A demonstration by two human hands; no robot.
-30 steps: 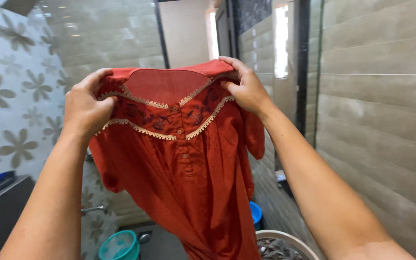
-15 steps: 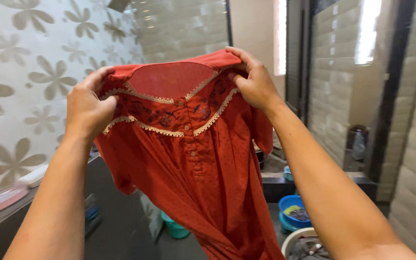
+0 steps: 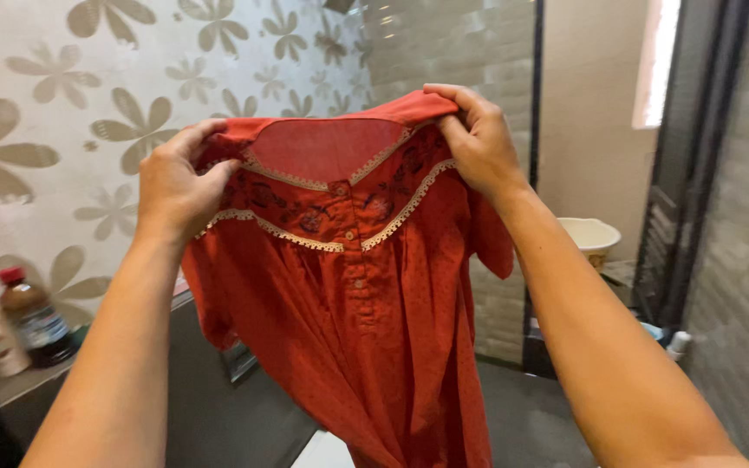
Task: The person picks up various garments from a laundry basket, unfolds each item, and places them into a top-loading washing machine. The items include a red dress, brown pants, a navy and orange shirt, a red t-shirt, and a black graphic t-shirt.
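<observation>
Bottles [image 3: 10, 325] stand on a ledge well left of the grip. Beside them, the left hand [image 3: 179, 186] pinches one shoulder of a red dress [image 3: 348, 303]; the right hand [image 3: 478, 143] pinches the other, apparently so the garment hangs open, facing the wearer. A cream bowl [image 3: 591, 238] sits beyond, right.
</observation>
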